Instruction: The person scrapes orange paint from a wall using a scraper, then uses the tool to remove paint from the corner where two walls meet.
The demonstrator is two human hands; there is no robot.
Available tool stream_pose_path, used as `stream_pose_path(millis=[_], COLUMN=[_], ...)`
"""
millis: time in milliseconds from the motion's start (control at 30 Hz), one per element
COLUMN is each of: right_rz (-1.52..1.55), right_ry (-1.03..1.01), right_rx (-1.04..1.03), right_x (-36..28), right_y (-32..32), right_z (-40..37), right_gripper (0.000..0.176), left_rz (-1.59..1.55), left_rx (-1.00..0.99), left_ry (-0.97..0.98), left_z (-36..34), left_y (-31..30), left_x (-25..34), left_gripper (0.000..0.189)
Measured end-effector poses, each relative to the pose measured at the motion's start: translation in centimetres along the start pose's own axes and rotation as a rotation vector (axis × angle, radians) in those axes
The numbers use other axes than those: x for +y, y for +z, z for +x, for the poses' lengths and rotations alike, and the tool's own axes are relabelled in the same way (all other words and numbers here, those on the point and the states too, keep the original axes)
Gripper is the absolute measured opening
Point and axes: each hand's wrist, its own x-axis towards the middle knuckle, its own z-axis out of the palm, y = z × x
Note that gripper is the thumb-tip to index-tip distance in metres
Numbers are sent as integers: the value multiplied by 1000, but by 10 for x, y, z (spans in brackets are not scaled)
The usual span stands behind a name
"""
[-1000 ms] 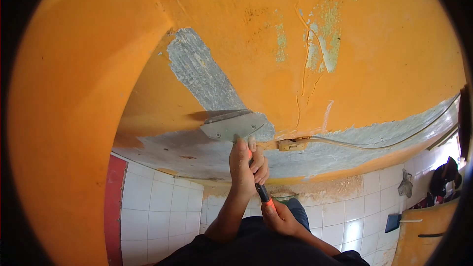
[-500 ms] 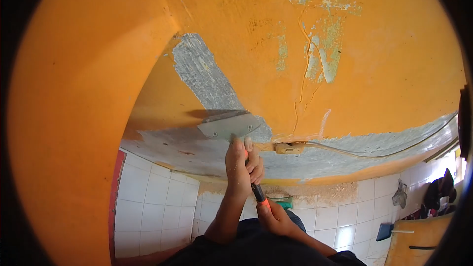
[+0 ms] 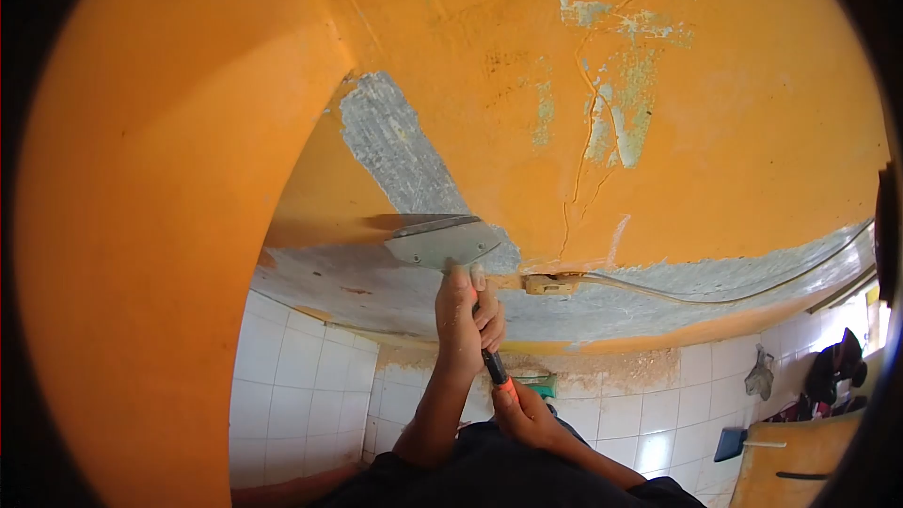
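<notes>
Both hands grip one long-handled wall scraper [image 3: 442, 246] with a wide grey blade and a black and orange handle. My left hand [image 3: 467, 315] is wrapped round the handle just below the blade. Lower down, near the handle's end, my right hand [image 3: 524, 414] is closed on it. The blade's edge appears to lie on the orange wall [image 3: 715, 122], at the lower end of a bare grey strip [image 3: 400, 146] where the paint is gone. How firmly the edge presses cannot be seen.
A yellowish socket box [image 3: 549, 284] with a cable [image 3: 677, 299] sits just right of the blade. An orange wall face [image 3: 150, 226] stands close on the left. White tiles [image 3: 602, 404] line the lower wall. A grey plastic bag [image 3: 760, 372] hangs at the right.
The camera view has shifted slightly, so the wall appears a little lower and to the right. The scraper and both hands keep nearly the same place at the strip's lower end.
</notes>
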Motion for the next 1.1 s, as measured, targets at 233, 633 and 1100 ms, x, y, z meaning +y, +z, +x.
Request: stream_pose_path(millis=[233,633,1100], right_rz=[65,150,273], right_ry=[5,35,101], right_rx=[19,-39,-162], right_x=[12,-15,-22], right_y=[12,21,16], right_z=[3,-1,-4], right_gripper=[25,34,30], left_rz=[0,-47,-54], left_rx=[-15,-8,-70], left_ry=[-45,-29,42], left_z=[1,-4,0], left_y=[-9,1,13], left_x=[-1,9,28], left_gripper=[36,36,36])
